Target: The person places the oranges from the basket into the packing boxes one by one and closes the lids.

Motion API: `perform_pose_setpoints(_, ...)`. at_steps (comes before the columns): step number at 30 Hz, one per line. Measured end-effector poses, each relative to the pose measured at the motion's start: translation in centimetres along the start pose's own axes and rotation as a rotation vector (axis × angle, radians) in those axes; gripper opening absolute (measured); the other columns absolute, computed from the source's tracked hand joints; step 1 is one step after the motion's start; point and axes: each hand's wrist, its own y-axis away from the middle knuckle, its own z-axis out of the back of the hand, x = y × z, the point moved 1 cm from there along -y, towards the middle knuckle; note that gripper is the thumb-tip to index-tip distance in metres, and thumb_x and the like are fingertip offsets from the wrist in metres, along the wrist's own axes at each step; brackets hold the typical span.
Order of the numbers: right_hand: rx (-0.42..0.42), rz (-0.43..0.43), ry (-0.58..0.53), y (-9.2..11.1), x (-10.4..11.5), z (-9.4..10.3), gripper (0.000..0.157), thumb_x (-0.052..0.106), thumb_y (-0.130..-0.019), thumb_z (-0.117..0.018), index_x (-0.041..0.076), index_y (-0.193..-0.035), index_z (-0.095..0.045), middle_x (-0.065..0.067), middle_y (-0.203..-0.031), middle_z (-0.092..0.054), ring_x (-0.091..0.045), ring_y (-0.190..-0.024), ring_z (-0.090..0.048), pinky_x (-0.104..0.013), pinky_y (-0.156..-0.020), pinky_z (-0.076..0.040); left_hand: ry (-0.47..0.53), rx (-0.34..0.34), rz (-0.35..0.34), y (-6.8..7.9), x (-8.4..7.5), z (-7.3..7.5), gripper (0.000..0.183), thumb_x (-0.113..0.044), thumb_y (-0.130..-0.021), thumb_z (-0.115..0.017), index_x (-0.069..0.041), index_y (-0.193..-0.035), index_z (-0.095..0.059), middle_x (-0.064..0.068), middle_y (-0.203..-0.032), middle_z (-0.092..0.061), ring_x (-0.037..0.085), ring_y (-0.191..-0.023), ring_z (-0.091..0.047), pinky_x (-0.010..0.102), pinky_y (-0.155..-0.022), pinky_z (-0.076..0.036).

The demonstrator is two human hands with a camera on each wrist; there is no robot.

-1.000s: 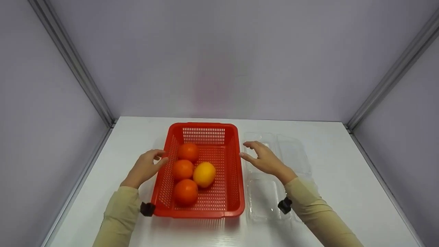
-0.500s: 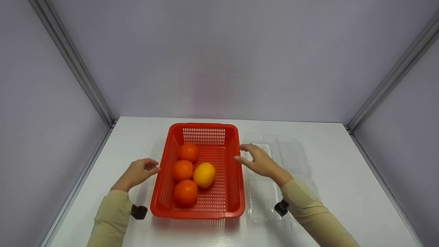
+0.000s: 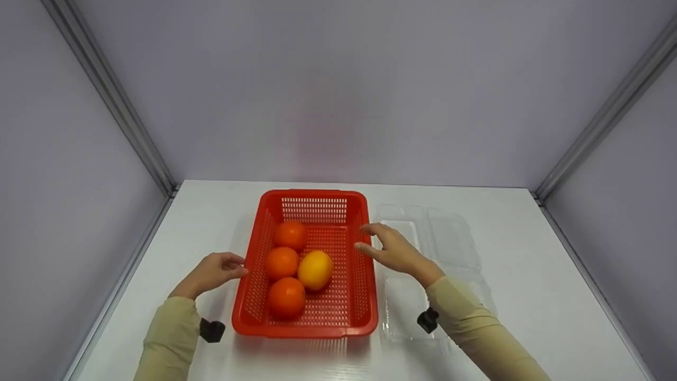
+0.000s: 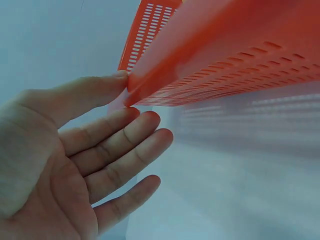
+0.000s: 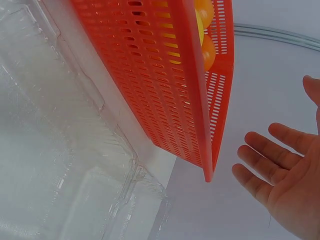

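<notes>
The white tabletop (image 3: 539, 275) reaches a pale far wall (image 3: 338, 95), its near edge cut off by the head view. Left of centre on it stands the red basket (image 3: 304, 332), well apart from the left and right edges. Just right of the basket lie clear plastic containers (image 3: 455, 241); their outlines are faint, the right sleeve (image 3: 489, 330) hides part, and their number is hard to tell. The right hand (image 3: 394, 251) has a wide, relaxed grip around nothing, its fingertips at the basket's right rim yet apart from it. The left hand (image 3: 211, 273) is at the left rim, its grip loose with fingers extended; whether the thumb touches is unclear. Inside, three orange fruits (image 3: 282, 262) line the left side, and a yellow fruit (image 3: 315, 270) sits right of them, with room before the right wall
</notes>
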Motion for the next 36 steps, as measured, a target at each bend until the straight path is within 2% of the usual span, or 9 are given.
perform_pose_setpoints(5,0.01,0.032,-0.006,-0.3,0.2,-0.3,0.058,0.039,-0.094,-0.059,-0.002,-0.134,-0.051,-0.021,-0.135,-0.057,-0.035,-0.125,-0.054,-0.053,-0.108,-0.043,0.068,0.01,-0.002,-0.1,0.5,-0.2,0.046,-0.024,-0.092,-0.065,0.009,-0.123,-0.057,0.022,-0.107,-0.07,0.024,-0.093,-0.07,0.049,-0.094,-0.053)
perform_pose_setpoints(10,0.019,0.075,0.008,-0.6,0.5,-0.7,0.053,0.036,-0.094,-0.06,-0.004,-0.13,-0.053,-0.022,-0.129,-0.06,-0.035,-0.12,-0.058,-0.051,-0.105,-0.045,0.109,0.03,-0.016,-0.4,0.8,-0.2,0.043,-0.02,-0.093,-0.063,0.011,-0.122,-0.057,0.022,-0.105,-0.071,0.019,-0.088,-0.069,0.045,-0.09,-0.055)
perform_pose_setpoints(17,0.026,0.082,0.017,-1.1,0.9,-1.4,0.046,0.028,-0.093,-0.063,-0.005,-0.124,-0.057,-0.023,-0.123,-0.063,-0.035,-0.115,-0.06,-0.049,-0.103,-0.048,0.174,0.053,0.072,-0.3,1.0,-0.5,0.046,-0.025,-0.094,-0.061,0.008,-0.125,-0.056,0.02,-0.11,-0.071,0.015,-0.09,-0.069,0.042,-0.091,-0.056)
perform_pose_setpoints(26,0.059,0.095,0.024,-1.9,1.8,-2.1,0.043,0.025,-0.093,-0.064,-0.007,-0.122,-0.058,-0.025,-0.121,-0.064,-0.036,-0.113,-0.062,-0.049,-0.101,-0.049,0.358,0.13,0.054,-0.4,1.8,-0.8,0.055,-0.027,-0.097,-0.056,0.015,-0.132,-0.047,0.023,-0.119,-0.067,0.016,-0.097,-0.072,0.037,-0.092,-0.057)
perform_pose_setpoints(36,0.091,0.093,-0.007,-2.8,2.4,-3.2,0.04,0.025,-0.092,-0.065,-0.005,-0.118,-0.061,-0.022,-0.118,-0.066,-0.034,-0.112,-0.062,-0.048,-0.1,-0.051,0.408,0.162,0.046,-0.4,2.3,-0.9,0.056,-0.027,-0.098,-0.055,0.017,-0.132,-0.045,0.014,-0.113,-0.071,0.009,-0.091,-0.07,0.033,-0.091,-0.057)
